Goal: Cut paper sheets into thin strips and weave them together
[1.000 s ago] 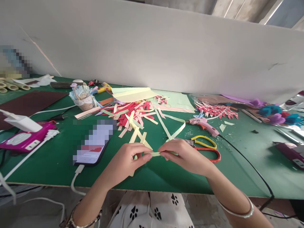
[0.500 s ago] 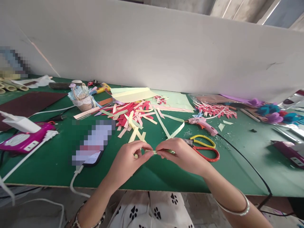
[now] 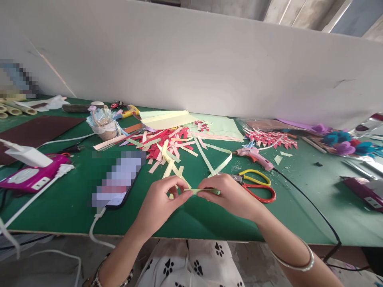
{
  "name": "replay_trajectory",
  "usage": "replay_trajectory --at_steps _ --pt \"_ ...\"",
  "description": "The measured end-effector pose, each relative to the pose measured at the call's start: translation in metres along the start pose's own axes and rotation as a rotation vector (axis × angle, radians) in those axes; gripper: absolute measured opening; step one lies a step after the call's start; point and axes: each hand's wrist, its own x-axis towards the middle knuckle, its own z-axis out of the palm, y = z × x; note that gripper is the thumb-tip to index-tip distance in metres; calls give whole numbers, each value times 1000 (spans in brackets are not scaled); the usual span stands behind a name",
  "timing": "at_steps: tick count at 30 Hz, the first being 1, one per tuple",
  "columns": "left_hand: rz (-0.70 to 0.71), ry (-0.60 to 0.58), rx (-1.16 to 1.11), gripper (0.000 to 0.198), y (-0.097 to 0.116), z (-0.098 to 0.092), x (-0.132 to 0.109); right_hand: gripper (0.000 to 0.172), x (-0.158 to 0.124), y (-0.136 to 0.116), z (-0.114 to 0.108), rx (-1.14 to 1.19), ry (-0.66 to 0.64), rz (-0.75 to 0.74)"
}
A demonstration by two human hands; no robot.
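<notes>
Just above the table's front half, a narrow pale green paper strip (image 3: 196, 191) is stretched between my two hands. My left hand (image 3: 167, 199) pinches its left end between thumb and fingertips. On the other side, my right hand (image 3: 223, 193) closes on the strip, with part of it showing below the fingers. Beyond my right hand lies a bent light green strip (image 3: 223, 164). Pale yellow strips (image 3: 169, 165) lie beyond my left hand. Scissors (image 3: 259, 187) with one yellow and one red handle rest right of my right hand, their blades partly hidden.
A pile of red and pink strips (image 3: 163, 145) lies at the middle. A phone (image 3: 122, 179) lies left, a pink glue gun (image 3: 257, 157) right with its black cord trailing. Woven red-and-white pieces (image 3: 272, 137) lie behind it. A purple power strip (image 3: 38, 175) sits far left.
My left fingers have shifted slightly, and more of the green strip now shows between my hands. The other things on the table stay put.
</notes>
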Motion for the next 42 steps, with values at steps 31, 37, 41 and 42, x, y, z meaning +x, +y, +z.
replay_trajectory --at_steps 31,37,41,42 --pt "-133 0 -87 26 3 -4 2 23 4 -1 -1 -33 -23 -5" --pt "-178 -1 -105 26 -2 -5 2 14 2 -2 -4 -57 -58 67" --pt "-196 -24 -114 26 -7 -9 2 15 1 0 -6 -84 -76 33" --pt "-196 -26 -117 27 -7 -10 2 19 1 1 -6 -71 -84 24"
